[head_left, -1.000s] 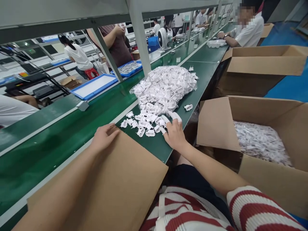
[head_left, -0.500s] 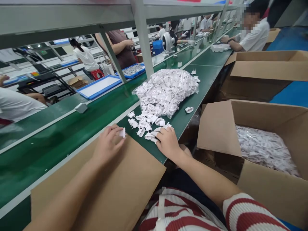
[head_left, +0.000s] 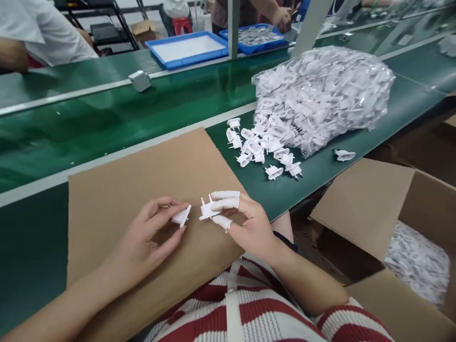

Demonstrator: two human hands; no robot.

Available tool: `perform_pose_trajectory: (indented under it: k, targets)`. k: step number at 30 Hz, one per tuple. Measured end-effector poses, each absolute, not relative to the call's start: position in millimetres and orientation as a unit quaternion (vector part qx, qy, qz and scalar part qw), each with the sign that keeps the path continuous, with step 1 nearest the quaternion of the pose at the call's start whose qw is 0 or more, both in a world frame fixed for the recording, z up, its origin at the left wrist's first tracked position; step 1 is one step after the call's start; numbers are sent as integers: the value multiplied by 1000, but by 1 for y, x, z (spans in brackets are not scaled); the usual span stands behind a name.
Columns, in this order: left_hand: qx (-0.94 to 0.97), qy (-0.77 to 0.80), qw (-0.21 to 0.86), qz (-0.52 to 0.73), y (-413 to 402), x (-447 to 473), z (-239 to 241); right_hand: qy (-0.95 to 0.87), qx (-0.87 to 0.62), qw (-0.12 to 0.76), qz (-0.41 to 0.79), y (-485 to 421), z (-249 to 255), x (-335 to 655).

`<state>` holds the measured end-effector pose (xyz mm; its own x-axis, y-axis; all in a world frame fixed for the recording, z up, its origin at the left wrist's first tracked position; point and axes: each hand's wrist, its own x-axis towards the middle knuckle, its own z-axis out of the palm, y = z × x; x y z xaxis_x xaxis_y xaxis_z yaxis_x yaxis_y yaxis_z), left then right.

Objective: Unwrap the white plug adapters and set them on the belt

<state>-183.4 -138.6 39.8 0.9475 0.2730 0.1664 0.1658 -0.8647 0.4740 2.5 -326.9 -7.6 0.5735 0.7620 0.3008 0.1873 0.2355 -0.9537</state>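
Head view, angled down over a green bench (head_left: pixel 107 118).

Left hand (head_left: pixel 149 237): closed in a pinch on a small white piece (head_left: pixel 181 216), thumb above and forefinger below, other fingers loosely curled underneath. Held over the cardboard sheet (head_left: pixel 124 185); contact with the sheet cannot be told.

Right hand (head_left: pixel 251 228): closed on a pronged plug part (head_left: pixel 207 212), gripped between thumb and first two fingers, prongs pointing up and away. White finger cots (head_left: pixel 225 194) on the gripping fingertips (thumb, index and middle at least).

Relation of the two held parts: side by side over the near right area of the sheet, close together, narrow gap between, not joined.

Cardboard sheet: flat on the near half of the bench, near edge overhanging toward a red-and-white striped top (head_left: pixel 270 313).

Loose plug parts (head_left: pixel 261 145): scattered on the green surface just beyond the sheet's far right corner, spilling from the mouth of a clear bag (head_left: pixel 320 85) packed with the same parts. Single stray part (head_left: pixel 344 154): alone beside the bag's near edge.

Open carton (head_left: pixel 356 209): lower right, below the bench edge, flap raised, bagged white parts (head_left: pixel 416 261) inside.

Far side: grey block (head_left: pixel 140 80) on the dividing rail; empty-looking blue tray (head_left: pixel 187 47) and a second blue tray (head_left: pixel 256 35) with small parts. Co-worker's hand (head_left: pixel 283 19) at the second tray; another person's white sleeve (head_left: pixel 46 28) at top left.
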Motion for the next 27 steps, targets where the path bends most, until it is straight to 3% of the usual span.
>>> perform_pose_trajectory:
  k: [4, 10, 16, 27]
  targets:
    - [947, 119, 251, 159, -140, -191, 27, -455, -589, 631, 220, -326, -16, -1]
    - [933, 120, 236, 242, -139, -185, 14, -513, -639, 560, 122, -329, -13, -2]
    - [936, 106, 228, 247, -141, -183, 11, -522, -666, 525, 88, -330, -10, -5]
    - [928, 57, 236, 282, -142, -185, 10, -479, -684, 541, 98, -329, -9, -12]
